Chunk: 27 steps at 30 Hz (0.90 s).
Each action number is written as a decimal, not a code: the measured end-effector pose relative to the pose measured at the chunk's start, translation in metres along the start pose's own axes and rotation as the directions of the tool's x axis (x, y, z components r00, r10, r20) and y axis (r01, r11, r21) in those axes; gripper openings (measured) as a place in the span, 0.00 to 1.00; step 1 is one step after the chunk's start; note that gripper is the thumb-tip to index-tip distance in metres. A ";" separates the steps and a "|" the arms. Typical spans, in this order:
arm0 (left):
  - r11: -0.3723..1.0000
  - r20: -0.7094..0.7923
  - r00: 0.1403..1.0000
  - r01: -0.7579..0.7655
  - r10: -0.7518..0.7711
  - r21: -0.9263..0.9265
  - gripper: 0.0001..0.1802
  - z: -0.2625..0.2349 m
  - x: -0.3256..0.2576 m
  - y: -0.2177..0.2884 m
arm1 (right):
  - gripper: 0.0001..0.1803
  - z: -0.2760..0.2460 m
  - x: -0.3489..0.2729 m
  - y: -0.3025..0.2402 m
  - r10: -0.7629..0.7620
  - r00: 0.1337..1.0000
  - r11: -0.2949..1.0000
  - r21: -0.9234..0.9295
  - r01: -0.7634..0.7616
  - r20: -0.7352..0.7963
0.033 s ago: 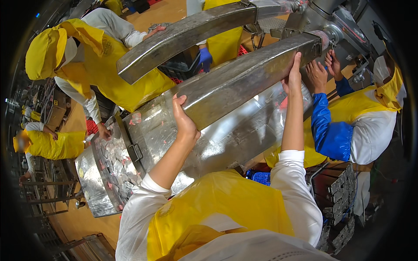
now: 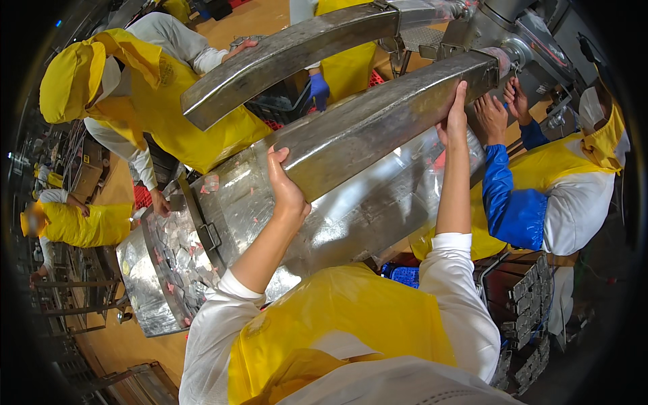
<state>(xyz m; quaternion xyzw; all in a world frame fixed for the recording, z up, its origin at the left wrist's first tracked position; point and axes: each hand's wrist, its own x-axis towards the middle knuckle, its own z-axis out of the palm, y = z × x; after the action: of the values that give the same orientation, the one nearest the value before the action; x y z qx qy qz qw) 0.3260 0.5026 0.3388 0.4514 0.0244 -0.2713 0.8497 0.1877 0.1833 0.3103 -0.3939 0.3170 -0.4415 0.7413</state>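
A long square metal mould (image 2: 398, 125) slants across the middle, its far right end up against a machine nozzle (image 2: 516, 52). My left hand (image 2: 287, 185) grips its near left end, thumb up along the end, the other fingers hidden beneath. Further along, my right hand (image 2: 455, 121) holds the near side close to the nozzle, with fingers pointing up along the wall and the thumb side partly hidden. Under the mould lies a shiny metal table (image 2: 351, 233) with small pink scraps on it. Beside the nozzle are both hands of a co-worker (image 2: 493, 118) in blue sleeves.
A second metal mould (image 2: 290, 57) runs parallel beyond mine. Across the table, a person in a yellow apron (image 2: 169, 111) touches it and reaches toward a heap of pale and pink pieces (image 2: 179, 256). Behind the moulds is a blue-gloved hand (image 2: 318, 91). Stacked metal parts (image 2: 530, 304) stand lower right.
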 end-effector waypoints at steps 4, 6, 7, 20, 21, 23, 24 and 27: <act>0.999 0.038 0.999 0.018 -0.019 0.030 0.24 -0.002 -0.005 0.009 | 0.46 -0.002 0.004 0.007 -0.075 0.994 0.990 0.128 0.065 0.074; 0.997 -0.054 0.998 -0.027 0.031 0.074 0.25 -0.008 -0.010 0.015 | 0.45 0.004 -0.002 0.012 -0.098 0.985 0.981 0.178 0.072 0.141; 0.991 -0.158 0.983 -0.071 0.088 0.109 0.26 -0.015 -0.011 0.017 | 0.44 0.016 -0.012 0.015 -0.107 0.978 0.977 0.203 0.070 0.178; 0.998 -0.118 0.993 0.012 -0.005 0.063 0.31 -0.122 -0.017 0.074 | 0.36 0.077 -0.096 0.057 -0.016 0.997 0.964 0.267 -0.006 0.079; 0.997 -0.178 0.984 -0.006 0.020 0.081 0.32 -0.101 -0.013 0.062 | 0.41 0.069 -0.083 0.054 -0.066 0.992 0.975 0.219 0.042 0.106; 0.997 -0.195 0.980 -0.037 0.051 0.075 0.32 -0.071 -0.015 0.045 | 0.41 0.045 -0.045 0.043 -0.123 0.986 0.973 0.208 0.098 0.112; 0.998 -0.154 0.986 -0.052 0.059 0.047 0.31 -0.062 -0.017 0.041 | 0.42 0.038 -0.036 0.041 -0.155 0.981 0.970 0.205 0.129 0.119; 0.999 -0.078 0.997 -0.020 0.022 0.026 0.27 -0.064 -0.009 0.042 | 0.42 0.034 -0.037 0.044 -0.145 0.981 0.969 0.219 0.114 0.131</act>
<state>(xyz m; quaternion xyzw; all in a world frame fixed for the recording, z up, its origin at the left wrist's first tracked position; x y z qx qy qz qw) 0.3520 0.5751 0.3355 0.4726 0.0493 -0.2447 0.8452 0.2181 0.2404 0.2935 -0.3643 0.1866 -0.4901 0.7696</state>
